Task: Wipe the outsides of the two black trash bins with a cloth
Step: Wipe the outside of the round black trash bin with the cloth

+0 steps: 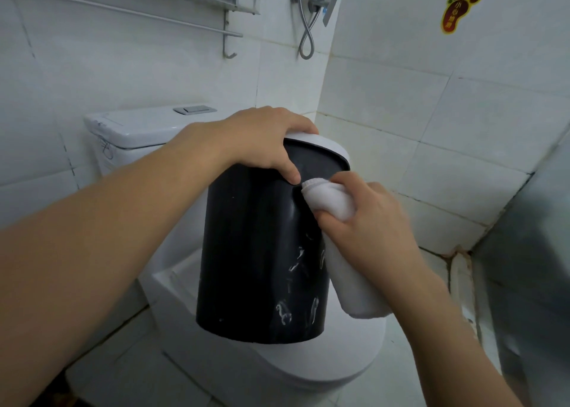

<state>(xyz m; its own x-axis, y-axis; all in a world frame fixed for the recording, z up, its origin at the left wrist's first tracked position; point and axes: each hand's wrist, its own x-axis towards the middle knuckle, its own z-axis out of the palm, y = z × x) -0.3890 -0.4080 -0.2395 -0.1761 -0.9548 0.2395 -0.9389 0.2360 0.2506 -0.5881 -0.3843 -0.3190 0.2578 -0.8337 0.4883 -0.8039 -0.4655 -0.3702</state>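
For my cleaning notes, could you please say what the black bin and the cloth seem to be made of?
Black bin: probably moulded plastic, smooth semi-gloss, with soft highlights and whitish smears low on its side. Cloth: white soft fabric, seemingly terry or microfibre, matte, folding limply under the right hand.

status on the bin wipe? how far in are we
Done: nothing clearly finished. In hand: the left hand grips the white rim of one black bin, tilted on the closed toilet lid, while the right hand presses a white cloth against its upper side. Left: whitish smears low on this bin; the second bin is not in view.
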